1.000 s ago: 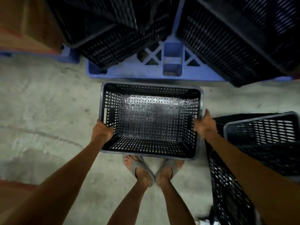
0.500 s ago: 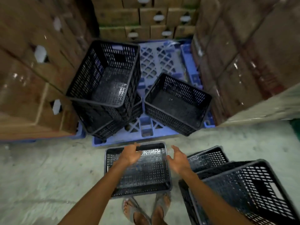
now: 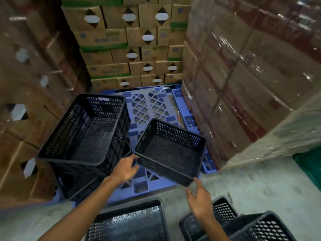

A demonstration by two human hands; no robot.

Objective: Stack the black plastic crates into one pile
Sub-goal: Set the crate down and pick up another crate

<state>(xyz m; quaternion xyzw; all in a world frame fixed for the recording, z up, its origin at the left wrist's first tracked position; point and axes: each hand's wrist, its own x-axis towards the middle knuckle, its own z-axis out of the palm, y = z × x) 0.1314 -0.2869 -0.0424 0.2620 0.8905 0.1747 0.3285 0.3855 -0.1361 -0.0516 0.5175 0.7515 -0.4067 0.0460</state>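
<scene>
A single black crate (image 3: 169, 151) lies tilted on the blue pallet (image 3: 147, 108). My left hand (image 3: 125, 168) is at its near left corner, fingers spread and touching or almost touching the rim. My right hand (image 3: 199, 200) hovers open just below its near right corner, holding nothing. A pile of black crates (image 3: 86, 134) stands at the pallet's left, the top one askew. On the floor below my arms sits another black crate (image 3: 128, 223). More black crates (image 3: 246, 225) lie nested at the bottom right.
Stacked cardboard boxes (image 3: 128, 49) wall in the pallet at the back, with wrapped box stacks on the left (image 3: 26, 101) and right (image 3: 251, 84). A green object (image 3: 311, 164) shows at the right edge. Concrete floor (image 3: 251, 190) lies in front.
My hands let go of the crate now on the floor and reached forward and up to the tilted crate on the pallet. The view lifted from the floor to the pallet.
</scene>
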